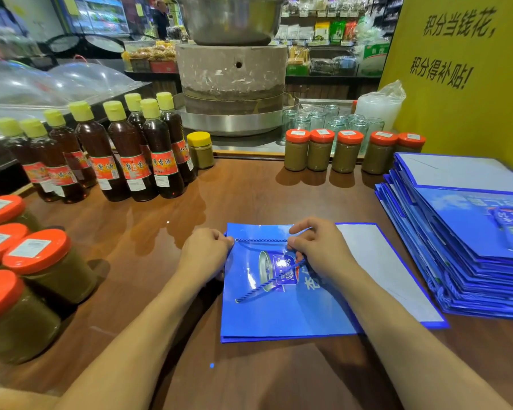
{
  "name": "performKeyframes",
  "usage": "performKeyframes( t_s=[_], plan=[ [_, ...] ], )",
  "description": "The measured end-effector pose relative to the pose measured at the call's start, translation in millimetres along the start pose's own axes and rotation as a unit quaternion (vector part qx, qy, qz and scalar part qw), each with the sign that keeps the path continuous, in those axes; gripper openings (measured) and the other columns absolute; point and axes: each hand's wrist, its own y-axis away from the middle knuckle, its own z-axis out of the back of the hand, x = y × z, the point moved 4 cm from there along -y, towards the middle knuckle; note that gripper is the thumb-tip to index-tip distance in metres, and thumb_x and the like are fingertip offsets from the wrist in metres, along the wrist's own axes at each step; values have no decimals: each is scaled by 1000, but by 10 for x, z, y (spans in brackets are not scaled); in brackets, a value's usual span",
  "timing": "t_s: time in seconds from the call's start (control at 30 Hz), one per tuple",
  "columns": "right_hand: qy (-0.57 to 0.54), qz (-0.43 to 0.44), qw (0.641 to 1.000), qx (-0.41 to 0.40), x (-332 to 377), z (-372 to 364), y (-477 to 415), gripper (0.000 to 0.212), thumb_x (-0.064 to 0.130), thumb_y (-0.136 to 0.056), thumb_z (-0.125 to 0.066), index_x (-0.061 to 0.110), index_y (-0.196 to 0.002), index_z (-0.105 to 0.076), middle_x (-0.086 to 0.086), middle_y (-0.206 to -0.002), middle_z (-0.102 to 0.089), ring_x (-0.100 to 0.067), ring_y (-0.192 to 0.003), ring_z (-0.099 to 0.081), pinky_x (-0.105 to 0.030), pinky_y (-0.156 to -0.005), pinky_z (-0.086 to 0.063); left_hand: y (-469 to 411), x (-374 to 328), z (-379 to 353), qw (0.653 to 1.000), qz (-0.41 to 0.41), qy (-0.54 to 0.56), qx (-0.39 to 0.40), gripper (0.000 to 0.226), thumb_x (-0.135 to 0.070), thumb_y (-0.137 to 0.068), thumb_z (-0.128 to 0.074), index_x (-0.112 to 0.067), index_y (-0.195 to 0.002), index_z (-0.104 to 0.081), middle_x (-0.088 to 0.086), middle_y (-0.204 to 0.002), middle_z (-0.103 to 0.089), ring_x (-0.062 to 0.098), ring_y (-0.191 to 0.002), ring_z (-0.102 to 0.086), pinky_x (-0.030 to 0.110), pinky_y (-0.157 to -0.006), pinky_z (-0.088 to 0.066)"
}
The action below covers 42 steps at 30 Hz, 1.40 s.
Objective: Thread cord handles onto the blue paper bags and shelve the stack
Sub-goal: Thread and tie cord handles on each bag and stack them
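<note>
You are in the threading step. One blue bag (279,315) lies flat on the wooden counter (160,232) directly in front of you, mouth edge away from you. Your left hand (205,254) is curled over the bag's upper left corner and holds it down beside the left hole (237,240). Your right hand (320,251) pinches the cord (261,240) near the middle of the mouth edge. The cord runs taut from the left hole to that pinch, then trails loose across the printed face to its free end (237,300) near the bag's left side. The second hole is hidden under your right hand. The next move probably calls for feeding the free end through that hole, with the left hand keeping the bag from sliding. The stack of bags (462,232) sits on the counter to your right; shelving is not yet due.
</note>
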Motion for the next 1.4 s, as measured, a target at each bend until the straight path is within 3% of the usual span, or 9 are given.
performKeyframes(
  t_s=[0.1,0.27,0.43,0.6,0.8,1.0,1.2,1.33,1.4],
  plan=[
    [126,51,991,-20,-8,-53,36,9,23,-93,-73,19,-93,-65,3,-75,-69,2,-65,-63,-17,-55,-47,48,-36,87,991,-26,-122,-47,29,-33,-90,-63,-11,-73,-54,8,-64,-65,28,-63,-63,34,-54,-42],
    [406,58,912,-21,310,7,190,37,56,-98,-55,21,-88,-53,-1,-92,-67,-25,-80,-56,-35,-69,-42,-28,-42,108,982,-98,-146,-72,41,-56,-99,-50,-29,-128,-57,2,-111,-58,26,-97,-62,37,-76,-45],
    [562,-8,826,41,519,178,753,40,57,-102,-51,19,-90,-54,-8,-104,-68,-30,-99,-64,-32,-72,-38,-53,-85,47,975,-131,-177,-20,39,-57,-98,-55,-31,-127,-61,-8,-101,-59,16,-93,-57,32,-69,-41],
    [354,-138,908,177,149,165,1314,51,62,-93,-51,14,-80,-57,-5,-65,-72,-28,-69,-68,-34,-69,-50,-44,-91,57,995,-66,-75,15,29,-41,-88,-77,-22,-102,-59,-4,-92,-66,16,-78,-65,36,-63,-54],
    [46,-194,966,163,154,-103,1697,39,44,-101,-61,6,-99,-53,-22,-73,-75,-33,-62,-64,-28,-49,-51,72,-88,183,996,17,48,68,20,-11,-81,-72,-9,-74,-53,16,-66,-56,27,-56,-53,39,-61,-53],
    [23,-193,971,139,255,-93,1886,39,46,-98,-66,14,-112,-51,-13,-77,-77,-23,-58,-65,-37,-72,-63,344,-33,367,988,72,123,60,14,0,-87,-70,0,-77,-61,18,-78,-58,29,-67,-58,31,-56,-53],
    [161,-136,964,159,214,-91,1958,41,51,-100,-55,12,-88,-50,-13,-73,-78,-23,-52,-63,-28,-59,-54,566,130,564,964,110,243,-3,40,11,-85,-63,-12,-61,-41,5,-60,-39,21,-38,-48,32,-47,-54],
    [33,-183,973,137,189,-127,1940,39,49,-101,-59,14,-90,-45,-15,-74,-77,-27,-56,-65,-30,-55,-54,730,183,603,916,160,368,14,6,10,-88,-60,4,-86,-60,17,-66,-62,26,-56,-61,36,-54,-59],
    [-60,-186,976,97,181,-110,1938,39,43,-99,-67,13,-91,-43,-18,-82,-73,-26,-56,-64,-34,-54,-54,781,174,627,893,165,418,16,10,9,-90,-57,1,-86,-56,15,-72,-54,17,-44,-58,41,-58,-63]
  ],
)
